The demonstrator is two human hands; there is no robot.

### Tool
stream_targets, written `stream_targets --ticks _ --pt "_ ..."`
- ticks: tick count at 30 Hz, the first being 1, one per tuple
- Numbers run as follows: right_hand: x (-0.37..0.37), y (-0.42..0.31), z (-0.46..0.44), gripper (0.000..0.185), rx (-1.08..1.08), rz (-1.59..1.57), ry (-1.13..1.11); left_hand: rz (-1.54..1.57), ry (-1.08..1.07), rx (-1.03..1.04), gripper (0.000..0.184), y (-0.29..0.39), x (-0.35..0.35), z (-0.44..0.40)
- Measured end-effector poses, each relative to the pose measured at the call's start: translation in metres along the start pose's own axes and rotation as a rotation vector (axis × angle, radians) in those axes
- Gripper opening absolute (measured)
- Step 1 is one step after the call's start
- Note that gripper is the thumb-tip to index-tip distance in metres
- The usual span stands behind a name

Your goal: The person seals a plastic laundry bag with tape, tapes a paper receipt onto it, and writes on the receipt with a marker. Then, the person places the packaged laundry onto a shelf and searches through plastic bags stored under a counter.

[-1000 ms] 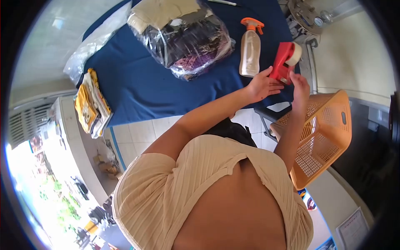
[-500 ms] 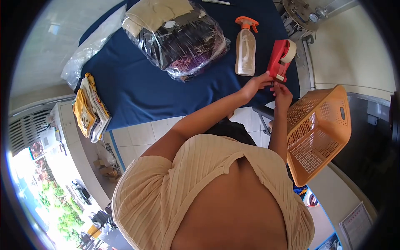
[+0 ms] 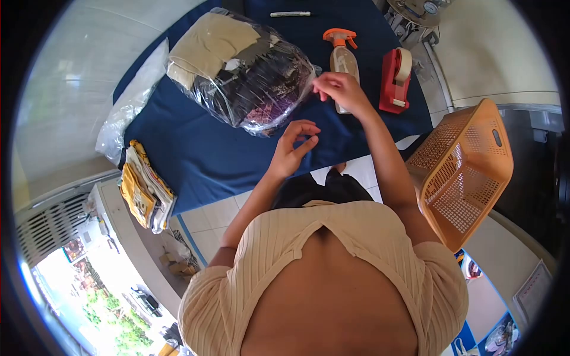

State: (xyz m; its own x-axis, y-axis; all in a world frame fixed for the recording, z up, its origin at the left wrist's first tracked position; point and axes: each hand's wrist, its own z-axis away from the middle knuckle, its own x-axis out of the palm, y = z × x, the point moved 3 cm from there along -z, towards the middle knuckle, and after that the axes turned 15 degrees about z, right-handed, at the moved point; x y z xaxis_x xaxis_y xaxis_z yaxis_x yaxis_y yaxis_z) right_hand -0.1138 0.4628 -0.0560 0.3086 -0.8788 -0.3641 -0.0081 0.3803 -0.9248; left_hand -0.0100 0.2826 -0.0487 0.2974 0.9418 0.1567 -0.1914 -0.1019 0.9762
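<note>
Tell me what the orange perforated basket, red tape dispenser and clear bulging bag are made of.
Orange perforated basket: likely moulded plastic, satin; regular holes, rounded rim.
Red tape dispenser: probably smooth hard plastic; even colour, though painted metal is possible.
Clear bulging bag: thin, glossy plastic film; creases and bright glints.

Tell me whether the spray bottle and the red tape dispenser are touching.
Apart. The head view shows a strip of blue cloth between the spray bottle and the red tape dispenser.
</note>
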Motion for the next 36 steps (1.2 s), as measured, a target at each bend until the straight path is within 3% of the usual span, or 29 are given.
stream_targets --ticks 2,5,9,12,15,21,24,29,33,36 --pt "0.014 0.01 -0.021 0.039 0.079 0.319 0.01 -0.063 0.021 0.033 0.022 0.005 -0.009 0.003" --pt "0.019 -0.004 -0.023 0.048 0.117 0.465 0.143 -0.088 0.097 -0.001 0.021 0.004 -0.029 0.009" --pt "0.013 -0.02 -0.024 0.056 0.13 0.771 0.158 -0.09 0.123 -0.027 0.021 -0.005 -0.052 0.012" --pt "0.021 -0.019 -0.014 0.064 0.142 1.243 0.332 -0.07 0.111 -0.039 0.021 0.002 -0.054 0.018" --pt "0.031 -0.005 0.001 0.064 -0.083 1.153 0.568 0.031 0.072 -0.069 0.02 0.003 -0.066 0.023" --pt "0.046 0.01 0.003 0.058 -0.129 1.269 0.696 0.096 0.155 -0.142 0.019 0.006 -0.097 0.042" --pt "0.05 0.006 0.019 0.051 0.081 1.234 0.681 0.101 0.304 -0.062 0.015 0.011 -0.111 0.049" --pt "0.054 0.003 0.022 0.041 0.103 1.202 0.579 0.169 0.514 0.006 0.014 0.006 -0.129 0.047" --pt "0.044 0.0 0.022 0.032 0.098 1.14 0.455 0.17 0.673 0.106 0.026 -0.008 -0.148 0.041" --pt "0.021 -0.015 0.018 0.02 0.203 0.869 0.423 0.322 0.748 0.13 0.046 -0.021 -0.155 0.021"
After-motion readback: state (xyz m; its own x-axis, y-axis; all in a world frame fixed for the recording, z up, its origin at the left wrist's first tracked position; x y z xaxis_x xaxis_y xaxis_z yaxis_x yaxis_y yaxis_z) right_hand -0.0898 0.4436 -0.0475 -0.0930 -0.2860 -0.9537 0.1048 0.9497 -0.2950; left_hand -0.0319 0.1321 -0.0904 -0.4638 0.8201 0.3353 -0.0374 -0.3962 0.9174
